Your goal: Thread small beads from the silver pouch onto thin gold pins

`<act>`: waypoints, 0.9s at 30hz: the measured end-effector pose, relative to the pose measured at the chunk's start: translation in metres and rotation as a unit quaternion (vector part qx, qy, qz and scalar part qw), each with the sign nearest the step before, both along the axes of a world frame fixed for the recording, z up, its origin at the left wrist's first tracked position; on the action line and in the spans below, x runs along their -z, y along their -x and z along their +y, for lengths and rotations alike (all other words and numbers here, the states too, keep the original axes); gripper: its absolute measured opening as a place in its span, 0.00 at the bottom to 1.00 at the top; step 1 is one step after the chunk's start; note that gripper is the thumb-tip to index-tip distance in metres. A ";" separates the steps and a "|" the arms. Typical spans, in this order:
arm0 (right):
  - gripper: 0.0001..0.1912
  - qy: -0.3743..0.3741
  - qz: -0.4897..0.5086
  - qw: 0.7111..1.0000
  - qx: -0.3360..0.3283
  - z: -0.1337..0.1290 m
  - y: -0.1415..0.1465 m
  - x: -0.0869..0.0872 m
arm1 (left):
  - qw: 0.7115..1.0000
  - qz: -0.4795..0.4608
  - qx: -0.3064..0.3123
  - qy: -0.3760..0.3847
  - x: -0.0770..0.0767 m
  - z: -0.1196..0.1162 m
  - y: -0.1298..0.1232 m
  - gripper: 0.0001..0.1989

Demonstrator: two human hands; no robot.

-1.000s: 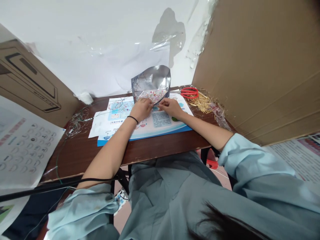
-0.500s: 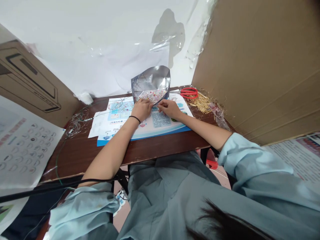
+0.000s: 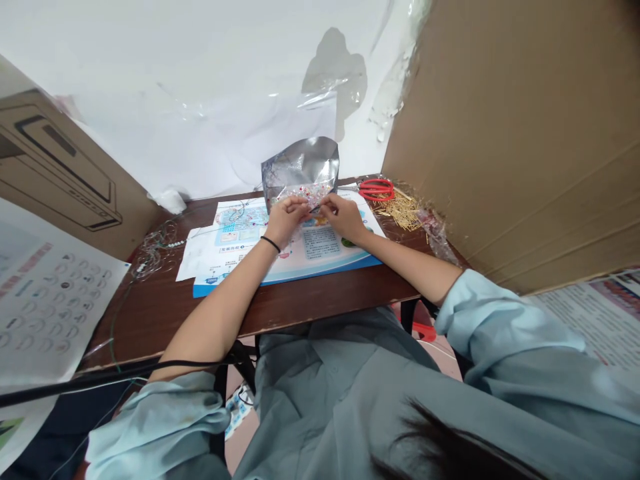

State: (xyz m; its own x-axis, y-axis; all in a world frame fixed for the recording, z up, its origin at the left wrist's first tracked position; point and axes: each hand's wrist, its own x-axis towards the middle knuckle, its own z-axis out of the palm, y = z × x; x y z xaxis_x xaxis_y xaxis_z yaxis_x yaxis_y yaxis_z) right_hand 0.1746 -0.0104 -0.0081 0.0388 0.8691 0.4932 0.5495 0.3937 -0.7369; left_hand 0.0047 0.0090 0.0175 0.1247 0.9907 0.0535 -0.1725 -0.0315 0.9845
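An opened silver foil bag [image 3: 314,157] leans near the wall, with many small pink, red and white beads [image 3: 313,192] showing in its front. Before its lower edge my left hand [image 3: 287,221] is closed, fingertips pinched. Facing it from the right, my right hand [image 3: 346,217] pinches with thumb and forefinger. The fingertips of both hands are only a small gap apart, and whatever they hold is too small to make out. Under them lies a printed blue and white sheet [image 3: 320,250].
Red-handled scissors [image 3: 376,190] and a pile of thin gold sticks [image 3: 403,210] lie at the right, beside crumpled plastic [image 3: 435,233]. Tangled clear thread [image 3: 153,257] is on the left of the brown table [image 3: 320,303]. Cardboard boxes [image 3: 520,133] stand on both sides.
My left hand has lifted slightly from lying over the bag's lower edge into a pinch. My right hand has moved a little up, its fingers closer to the bag's edge.
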 end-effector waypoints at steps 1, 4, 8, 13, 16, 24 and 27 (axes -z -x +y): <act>0.03 -0.010 -0.009 1.000 0.004 0.000 -0.001 0.000 | 1.000 -0.006 0.022 0.007 0.003 -0.001 -0.002 0.06; 0.04 -0.032 -0.024 0.999 0.007 0.001 -0.002 0.000 | 0.997 -0.008 0.075 0.017 0.011 -0.002 -0.003 0.06; 0.04 -0.044 -0.045 0.998 -0.004 0.001 -0.001 0.003 | 0.995 -0.025 0.097 0.029 0.016 0.000 0.000 0.04; 0.06 -0.062 -0.093 0.994 0.005 0.001 -0.001 0.003 | 0.993 -0.033 0.104 0.038 0.017 0.001 0.001 0.04; 0.07 -0.074 -0.115 0.991 0.017 0.001 -0.002 0.003 | 0.993 -0.036 0.102 0.035 0.018 0.002 0.000 0.05; 0.07 -0.083 -0.160 0.983 0.016 0.000 0.001 0.002 | 0.993 -0.042 0.101 0.038 0.017 0.003 0.000 0.05; 0.07 -0.089 -0.164 0.982 0.015 0.000 0.002 0.002 | 0.994 -0.041 0.095 0.040 0.018 0.004 -0.001 0.06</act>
